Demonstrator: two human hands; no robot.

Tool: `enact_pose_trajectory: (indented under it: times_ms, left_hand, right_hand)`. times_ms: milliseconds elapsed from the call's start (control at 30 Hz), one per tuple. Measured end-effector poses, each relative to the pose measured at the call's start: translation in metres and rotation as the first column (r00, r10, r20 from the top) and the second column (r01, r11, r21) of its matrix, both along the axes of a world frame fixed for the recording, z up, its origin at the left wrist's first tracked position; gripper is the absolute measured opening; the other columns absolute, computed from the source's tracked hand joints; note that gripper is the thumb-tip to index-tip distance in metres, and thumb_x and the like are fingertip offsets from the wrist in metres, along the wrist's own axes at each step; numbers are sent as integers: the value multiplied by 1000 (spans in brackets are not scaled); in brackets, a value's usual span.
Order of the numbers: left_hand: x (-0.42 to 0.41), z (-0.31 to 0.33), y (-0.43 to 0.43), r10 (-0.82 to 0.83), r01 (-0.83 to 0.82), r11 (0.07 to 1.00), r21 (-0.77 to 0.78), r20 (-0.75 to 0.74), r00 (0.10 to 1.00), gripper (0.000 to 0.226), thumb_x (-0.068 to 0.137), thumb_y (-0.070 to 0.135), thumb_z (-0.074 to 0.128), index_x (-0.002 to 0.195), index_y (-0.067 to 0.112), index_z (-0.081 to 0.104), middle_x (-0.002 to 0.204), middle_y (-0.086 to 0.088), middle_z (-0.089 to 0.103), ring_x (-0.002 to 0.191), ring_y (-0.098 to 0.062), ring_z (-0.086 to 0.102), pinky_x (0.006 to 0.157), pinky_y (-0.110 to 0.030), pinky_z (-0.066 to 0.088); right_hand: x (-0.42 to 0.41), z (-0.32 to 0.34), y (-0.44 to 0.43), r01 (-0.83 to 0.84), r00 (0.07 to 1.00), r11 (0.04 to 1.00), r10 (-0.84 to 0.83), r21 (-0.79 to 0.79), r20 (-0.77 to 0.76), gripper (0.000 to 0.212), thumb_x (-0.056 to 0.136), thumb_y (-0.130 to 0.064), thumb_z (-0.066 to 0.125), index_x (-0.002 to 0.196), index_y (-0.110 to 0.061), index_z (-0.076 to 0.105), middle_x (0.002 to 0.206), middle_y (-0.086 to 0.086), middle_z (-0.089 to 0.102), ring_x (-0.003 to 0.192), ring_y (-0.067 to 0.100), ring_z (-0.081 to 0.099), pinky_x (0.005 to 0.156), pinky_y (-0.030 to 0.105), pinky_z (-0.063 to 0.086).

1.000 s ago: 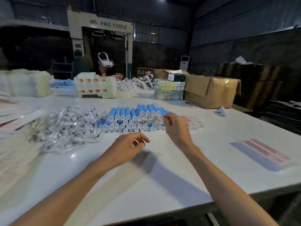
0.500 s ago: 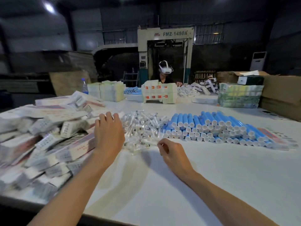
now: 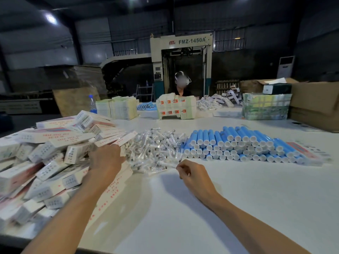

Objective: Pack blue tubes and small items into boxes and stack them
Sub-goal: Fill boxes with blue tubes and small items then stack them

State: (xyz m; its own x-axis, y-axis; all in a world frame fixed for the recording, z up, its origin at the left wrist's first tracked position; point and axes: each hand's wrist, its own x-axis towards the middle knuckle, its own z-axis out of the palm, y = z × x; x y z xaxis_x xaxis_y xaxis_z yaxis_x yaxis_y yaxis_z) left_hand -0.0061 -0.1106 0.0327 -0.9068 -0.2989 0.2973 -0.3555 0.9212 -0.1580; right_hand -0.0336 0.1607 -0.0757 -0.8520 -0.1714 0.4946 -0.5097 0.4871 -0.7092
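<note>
Worktable: smooth white top with a slight sheen.

Blue tubes: cylinders with round white caps, lying in tiered rows at right-centre of the table, caps facing the near edge.

Small items: a loose heap of crinkled clear plastic packets between the tubes and the boxes, touching both.

Boxes: slim white card cartons with red print, jumbled in a heap on the left side.

Left hand: lies back-up on the box heap and reaches forward. Its fingertips are hidden, so its grip cannot be told.

Right hand: fingers curled, at the near edge of the packet heap. Whether it pinches a packet cannot be told.
</note>
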Motion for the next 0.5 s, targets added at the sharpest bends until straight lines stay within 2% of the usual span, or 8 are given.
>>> enact_pose_trajectory:
  times_ms: [100, 167, 233, 267, 300, 367, 433, 500]
  left_hand:
    - [5, 12, 6, -223, 251, 947, 200, -153, 963, 56, 104, 62, 50, 136, 16, 56, 129, -7, 65, 116, -31, 64, 88, -44, 53]
    - [10, 28, 22, -404, 466, 836, 289, -250, 880, 68, 97, 75, 43, 146, 28, 53, 137, 5, 63, 117, -17, 62, 92, -40, 52]
    - [18, 41, 45, -516, 648, 648, 400, -395, 760, 66, 88, 81, 41, 135, 38, 61, 113, 20, 69, 96, 0, 62, 77, -23, 47]
    - [19, 44, 59, -529, 709, 523, 472, -472, 705, 57, 88, 78, 44, 125, 40, 64, 101, 18, 72, 88, -1, 65, 68, -18, 46]
    - [19, 43, 71, -517, 743, 396, 539, -537, 666, 47, 91, 73, 50, 118, 38, 68, 95, 14, 74, 83, -6, 68, 62, -18, 48]
    - [12, 38, 93, -476, 741, 196, 642, -598, 644, 34, 100, 59, 56, 111, 31, 72, 94, 4, 79, 75, -18, 74, 64, -33, 57]
    - [1, 29, 111, -438, 675, 23, 737, -600, 669, 36, 106, 52, 53, 110, 23, 74, 93, -7, 81, 76, -25, 78, 63, -39, 59]
    - [-12, 15, 125, -382, 596, -137, 791, -597, 705, 45, 108, 52, 50, 116, 15, 74, 98, -13, 81, 80, -28, 79, 60, -34, 61]
  right_hand:
    - [0, -1, 1, 3, 1000, 1000, -3, -2, 7, 13, 101, -21, 62, 90, -20, 69, 72, -4, 69, 69, 15, 64, 71, 36, 52]
    - [-2, 1, 0, 1, 1000, 1000, -1, -13, 10, 12, 100, -21, 62, 91, -20, 70, 71, -5, 69, 68, 14, 64, 71, 36, 53]
    - [-3, 2, 0, -5, 1000, 1000, 6, -26, 19, 11, 99, -21, 62, 92, -21, 71, 71, -7, 68, 68, 12, 64, 71, 34, 52]
    - [-3, 3, 1, -8, 1000, 999, 9, -37, 19, 12, 99, -20, 62, 91, -22, 71, 71, -7, 68, 68, 12, 63, 72, 34, 52]
    - [-2, 2, 2, -12, 1000, 999, 13, -49, 19, 12, 99, -20, 62, 91, -21, 71, 71, -7, 68, 68, 12, 63, 72, 35, 51]
    - [-1, 4, 5, -7, 1000, 998, 8, -68, 18, 13, 100, -19, 62, 89, -20, 70, 71, -6, 68, 67, 13, 63, 70, 35, 51]
    - [-1, 7, 9, 24, 999, 995, -22, -92, 24, 13, 101, -20, 62, 91, -19, 71, 73, -4, 69, 69, 13, 63, 70, 34, 50]
    - [-3, 14, 14, 86, 996, 990, -83, -114, 37, 13, 101, -21, 62, 94, -19, 72, 75, -6, 70, 70, 10, 63, 68, 29, 50]
